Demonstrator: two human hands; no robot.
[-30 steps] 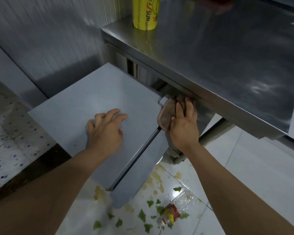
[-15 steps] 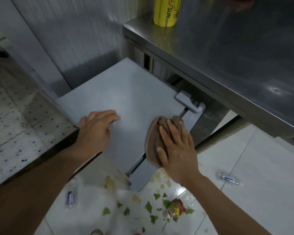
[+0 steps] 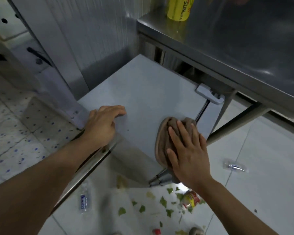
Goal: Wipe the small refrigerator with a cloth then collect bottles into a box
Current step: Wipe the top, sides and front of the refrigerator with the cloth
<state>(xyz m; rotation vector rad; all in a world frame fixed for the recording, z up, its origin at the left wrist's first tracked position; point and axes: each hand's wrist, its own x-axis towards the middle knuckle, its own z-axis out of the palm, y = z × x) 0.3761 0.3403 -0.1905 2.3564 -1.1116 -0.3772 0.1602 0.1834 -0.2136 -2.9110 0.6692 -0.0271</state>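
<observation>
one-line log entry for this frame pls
stage: wiping fridge top | right hand: flat on brown cloth | left hand: braced on top | bottles: on floor

A steel counter (image 3: pixel 244 48) is gleaming above my right hand (image 3: pixel 187 150); green leaf scraps (image 3: pixel 163 201) are lying on white floor tiles (image 3: pixel 261 192) below it.

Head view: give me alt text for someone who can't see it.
A right hand presses a brown cloth flat on the small fridge top near its front edge, while the left hand rests on the top's left side. Plastic bottles and green scraps litter the floor below.
</observation>
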